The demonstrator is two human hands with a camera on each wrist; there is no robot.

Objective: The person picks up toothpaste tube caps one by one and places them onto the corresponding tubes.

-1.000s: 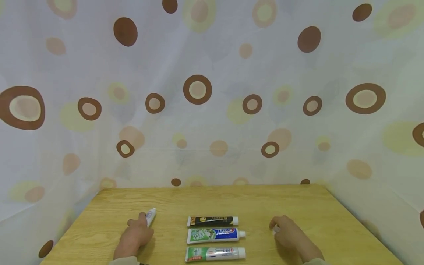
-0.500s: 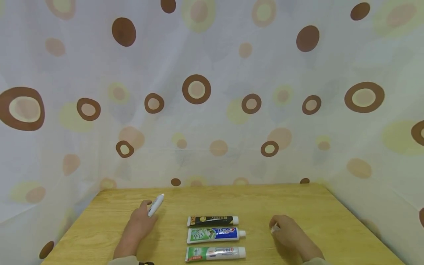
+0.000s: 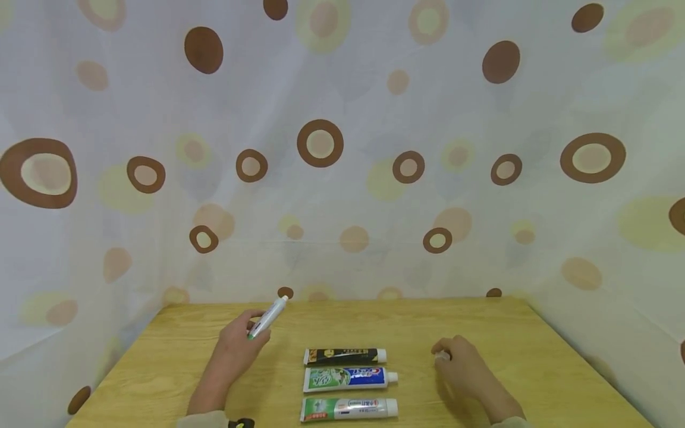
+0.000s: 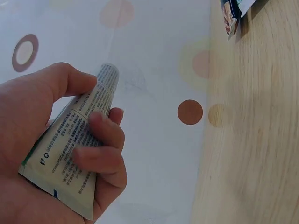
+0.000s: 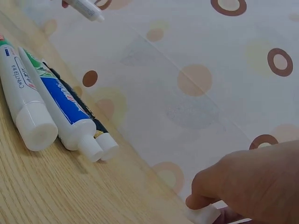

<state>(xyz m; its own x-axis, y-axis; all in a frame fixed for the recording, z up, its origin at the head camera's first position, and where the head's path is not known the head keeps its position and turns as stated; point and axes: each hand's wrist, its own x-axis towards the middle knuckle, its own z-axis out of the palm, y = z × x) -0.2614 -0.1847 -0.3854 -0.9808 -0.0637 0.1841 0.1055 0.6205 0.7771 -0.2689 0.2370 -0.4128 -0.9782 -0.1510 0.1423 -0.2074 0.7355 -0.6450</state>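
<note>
My left hand [image 3: 235, 348] grips a white toothpaste tube [image 3: 270, 316], raised at the left of the table with its narrow tip up and to the right. In the left wrist view the thumb and curled fingers wrap the tube [image 4: 79, 144], its printed back showing. At the table's right my right hand [image 3: 464, 370] pinches a small white cap-like piece [image 5: 203, 215], mostly hidden by the fingers. Between the hands lie three toothpaste tubes in a row: a black one [image 3: 345, 356], a green and blue one [image 3: 345, 379] and a green and silver one [image 3: 348, 409].
The wooden table [image 3: 407, 324] ends at a white curtain [image 3: 364, 196] with brown and yellow dots, which also closes off both sides. All three lying tubes have their white caps pointing right. A dark band [image 3: 243, 423] shows at the left sleeve.
The left hand has lifted the white tube from low on the left and carried it up and to the right. My right hand has risen slightly; the three lying tubes stay put.
</note>
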